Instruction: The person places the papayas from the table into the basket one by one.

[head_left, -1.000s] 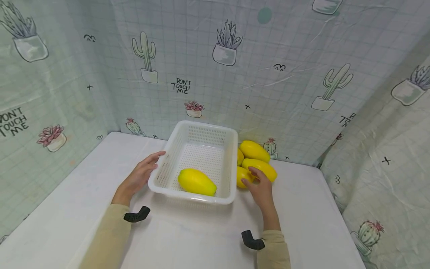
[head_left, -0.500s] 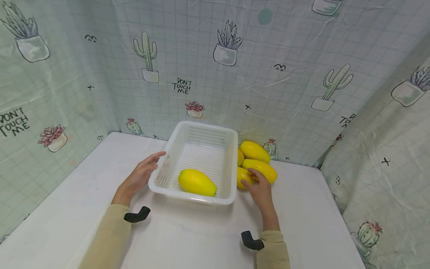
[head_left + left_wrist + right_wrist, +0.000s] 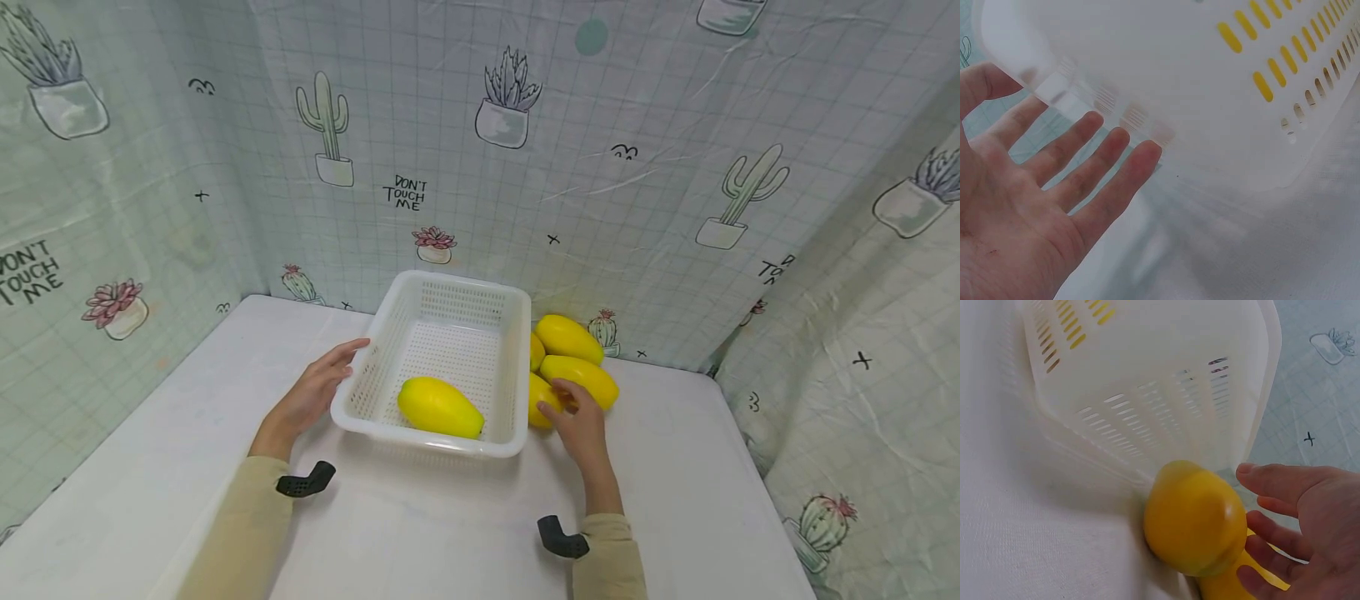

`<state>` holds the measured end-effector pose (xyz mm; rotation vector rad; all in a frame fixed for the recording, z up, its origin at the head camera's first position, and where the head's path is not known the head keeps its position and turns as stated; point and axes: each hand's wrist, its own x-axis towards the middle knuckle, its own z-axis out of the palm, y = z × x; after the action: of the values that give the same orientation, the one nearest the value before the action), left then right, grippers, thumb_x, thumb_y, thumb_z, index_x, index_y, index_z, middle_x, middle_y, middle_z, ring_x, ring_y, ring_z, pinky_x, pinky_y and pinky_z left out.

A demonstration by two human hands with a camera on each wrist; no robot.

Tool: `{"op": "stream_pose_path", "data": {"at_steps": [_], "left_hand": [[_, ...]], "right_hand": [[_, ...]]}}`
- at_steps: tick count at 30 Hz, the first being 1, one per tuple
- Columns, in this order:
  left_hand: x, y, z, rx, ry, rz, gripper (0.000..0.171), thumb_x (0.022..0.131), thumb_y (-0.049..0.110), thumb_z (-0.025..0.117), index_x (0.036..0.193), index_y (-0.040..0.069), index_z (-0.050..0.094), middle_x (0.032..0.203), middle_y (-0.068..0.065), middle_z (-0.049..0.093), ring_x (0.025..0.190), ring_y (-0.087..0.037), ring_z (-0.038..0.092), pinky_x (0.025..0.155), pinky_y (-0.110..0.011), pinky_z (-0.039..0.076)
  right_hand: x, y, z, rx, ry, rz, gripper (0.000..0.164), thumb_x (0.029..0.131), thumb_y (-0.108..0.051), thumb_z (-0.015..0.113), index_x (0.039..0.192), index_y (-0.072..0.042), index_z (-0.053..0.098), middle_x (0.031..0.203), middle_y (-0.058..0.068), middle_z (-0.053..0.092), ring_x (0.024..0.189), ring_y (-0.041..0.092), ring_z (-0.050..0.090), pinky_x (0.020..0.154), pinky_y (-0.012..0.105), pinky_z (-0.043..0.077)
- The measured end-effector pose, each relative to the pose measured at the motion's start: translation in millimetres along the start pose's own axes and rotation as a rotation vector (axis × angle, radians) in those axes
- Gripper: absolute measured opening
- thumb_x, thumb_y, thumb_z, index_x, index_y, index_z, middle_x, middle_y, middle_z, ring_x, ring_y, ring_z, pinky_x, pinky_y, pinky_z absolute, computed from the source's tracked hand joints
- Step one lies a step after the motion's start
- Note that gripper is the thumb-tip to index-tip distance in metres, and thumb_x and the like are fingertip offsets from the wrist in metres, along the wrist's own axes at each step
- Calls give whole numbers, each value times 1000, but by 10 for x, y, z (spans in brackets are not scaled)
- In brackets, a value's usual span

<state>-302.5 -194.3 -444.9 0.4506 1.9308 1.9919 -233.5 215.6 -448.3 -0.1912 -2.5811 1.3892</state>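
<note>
A white perforated plastic basket point(image 3: 431, 443) stands on the table with one yellow papaya point(image 3: 440, 407) lying in its front part. My left hand point(image 3: 309, 398) touches the basket's left side, thumb near the rim; the left wrist view shows the fingers point(image 3: 1138, 162) spread along the plastic, not curled round it. Beside the basket's right wall lies another yellow papaya point(image 3: 1194, 519). My right hand point(image 3: 585, 425) is at its right side, fingertips close against it and thumb held apart, so it is not gripped.
Behind that fruit are more yellow papayas: one in the middle point(image 3: 585, 377), one at the back point(image 3: 568, 338), and one partly hidden by the basket point(image 3: 537, 352). A cactus-print cloth point(image 3: 480, 192) walls the white table point(image 3: 420, 533) at the back and sides.
The front papaya beside the basket has shifted slightly toward the front, and my right hand has moved a little with it. The left hand and basket stay in place.
</note>
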Motion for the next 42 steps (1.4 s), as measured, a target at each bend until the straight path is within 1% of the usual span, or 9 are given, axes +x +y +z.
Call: {"op": "stream_pose_path", "data": {"at_steps": [4,7,13,17,23,27,35,37,42], "left_hand": [[3,10,-2,10,5,-2,47,97,18,37,143,23,28,154,4,15,139,-24,19,110,-51,20],[7,13,-4,17,7,-1,47,97,18,37,143,23,29,154,4,15,139,-24,19,109,-51,20],[22,14,-8,18,2,14,47,97,19,38,143,23,29,154,4,15,140,-25,17,110,-54,18],[34,11,-15,15,-1,21,47,97,19,38,143,22,29,154,4,15,140,-25,17,110,-55,17],[44,5,-17,13,-2,18,47,97,20,39,143,22,28,154,3,15,140,-25,17,110,-54,17],[45,12,-20,15,-4,18,47,97,20,39,143,22,28,154,4,15,139,-24,18,111,-53,17],[38,44,-17,23,-4,13,47,97,19,38,143,22,28,154,3,15,139,-24,19,110,-51,18],[28,43,-14,28,-1,14,47,97,19,38,143,22,28,154,3,15,138,-23,20,110,-49,21],[-14,22,8,46,-2,17,47,97,20,38,143,23,28,154,3,16,135,-18,28,104,-37,33]], "right_hand": [[14,24,21,-3,4,15,45,79,-30,70,119,-16,56,118,2,58,105,22,52,95,41,43],[20,40,33,-7,-2,27,45,79,-31,70,119,-16,56,119,2,55,106,22,51,95,41,43],[32,57,52,3,-11,42,43,79,-31,70,118,-19,56,121,2,51,110,21,49,96,42,42],[41,54,66,10,-21,47,45,79,-29,70,120,-18,55,123,3,50,113,22,48,97,43,41],[42,44,75,-1,-48,70,53,78,-30,71,126,-21,50,131,2,49,119,23,45,99,44,41],[39,39,78,-8,-69,61,60,78,-29,71,132,-21,46,136,2,46,122,24,43,100,45,40],[42,36,92,10,-83,41,64,78,-27,71,135,-22,42,139,3,43,126,24,41,100,45,40],[40,51,99,9,-84,29,65,77,-27,72,135,-22,42,139,3,43,126,25,40,100,46,40],[17,124,124,-4,-78,4,66,76,-26,73,134,-19,44,138,7,45,124,26,43,98,46,42]]}}
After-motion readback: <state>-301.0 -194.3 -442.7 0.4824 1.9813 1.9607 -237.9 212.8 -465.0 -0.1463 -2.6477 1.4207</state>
